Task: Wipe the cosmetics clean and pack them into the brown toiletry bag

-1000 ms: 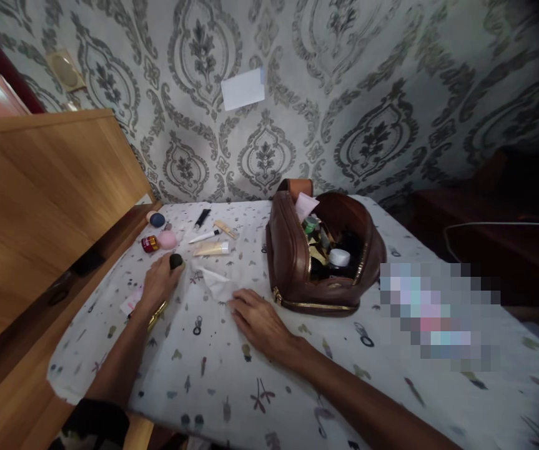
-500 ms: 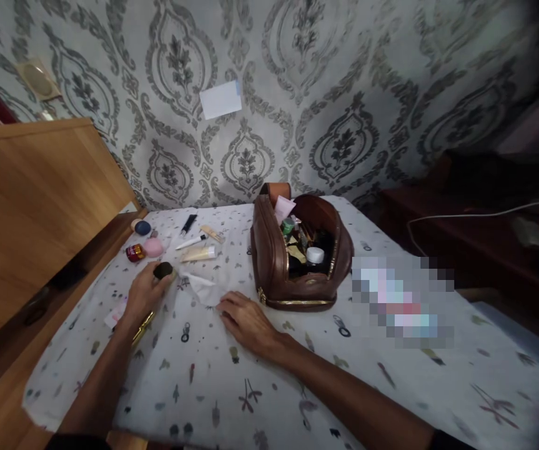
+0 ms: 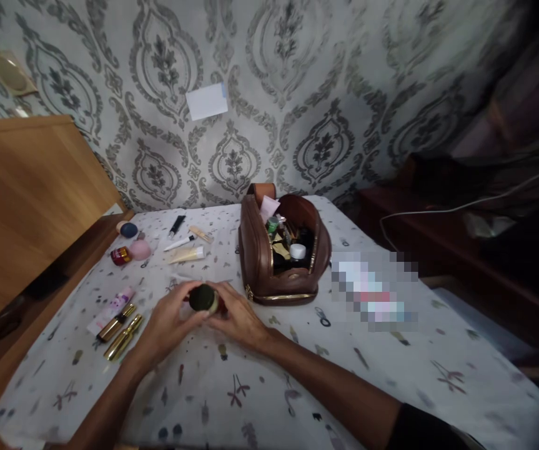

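Note:
Between my hands, just above the sheet, is a small jar with a dark green lid (image 3: 202, 297). My left hand (image 3: 175, 319) grips it from the left, with the thumb on the near side. My right hand (image 3: 238, 315) closes on it from the right, its fingers curled around the side. My fingers cover most of the jar's body. A white tissue-like piece (image 3: 185, 277) lies partly hidden behind the jar and my left hand. To the right of my hands stands a brown bag (image 3: 255, 250), unzipped, with a white-lidded pot (image 3: 298, 251) and other cosmetics inside.
Two gold tubes (image 3: 123, 337) and a pink-purple packet (image 3: 112, 309) lie at left. Farther back are a red jar (image 3: 120, 255), a pink sponge (image 3: 140, 250), a cream tube (image 3: 187, 255) and a black tube (image 3: 177, 225). A blurred patch (image 3: 372, 290) sits right of the bag.
My left hand has carried the jar rightward and nearer to me. My right hand has left the white tissue-like piece and closed on the jar. The view has turned slightly right.

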Demonstrator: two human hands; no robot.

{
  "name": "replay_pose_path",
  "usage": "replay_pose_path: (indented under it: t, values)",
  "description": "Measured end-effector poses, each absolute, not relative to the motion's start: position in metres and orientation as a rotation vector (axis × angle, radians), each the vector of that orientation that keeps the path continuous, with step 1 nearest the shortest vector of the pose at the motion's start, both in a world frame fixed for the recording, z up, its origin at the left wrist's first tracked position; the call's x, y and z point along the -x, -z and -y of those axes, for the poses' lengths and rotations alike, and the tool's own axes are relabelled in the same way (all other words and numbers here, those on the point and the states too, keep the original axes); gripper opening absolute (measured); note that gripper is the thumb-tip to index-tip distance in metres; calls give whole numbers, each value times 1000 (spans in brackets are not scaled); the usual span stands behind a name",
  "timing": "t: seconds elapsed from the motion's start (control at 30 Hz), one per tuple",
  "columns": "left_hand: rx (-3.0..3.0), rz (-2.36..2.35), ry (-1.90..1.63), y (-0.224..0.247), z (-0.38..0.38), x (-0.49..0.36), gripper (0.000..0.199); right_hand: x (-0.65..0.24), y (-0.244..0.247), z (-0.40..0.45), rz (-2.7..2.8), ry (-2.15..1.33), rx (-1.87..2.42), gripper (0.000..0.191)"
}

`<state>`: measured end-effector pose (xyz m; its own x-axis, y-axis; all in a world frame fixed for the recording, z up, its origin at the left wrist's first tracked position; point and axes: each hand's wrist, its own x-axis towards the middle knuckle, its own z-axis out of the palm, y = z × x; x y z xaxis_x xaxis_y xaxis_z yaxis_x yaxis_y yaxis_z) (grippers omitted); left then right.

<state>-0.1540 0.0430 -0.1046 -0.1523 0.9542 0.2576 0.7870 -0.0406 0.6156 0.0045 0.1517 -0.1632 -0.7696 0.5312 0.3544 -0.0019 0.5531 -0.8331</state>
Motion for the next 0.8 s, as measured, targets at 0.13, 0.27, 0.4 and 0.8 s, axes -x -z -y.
replay_pose_path:
  t: [0.13,0.27,0.4,0.8]
  values:
    - [-1877,-1918,-1019,109,-45,145,41,-2,164,-152,2049,-1276,385,52]
    - [-1787,-2105,-1117,121,-53,165,40,-2,164,-151,1991,-1318,536,48]
    - [-2065,-2220,-904,147,-60,179,36,-1,163,-151,1961,-1319,620,43]
    - [-1749,-2484,-726,151,-63,191,55,1,165,-154,2012,-1217,722,41]
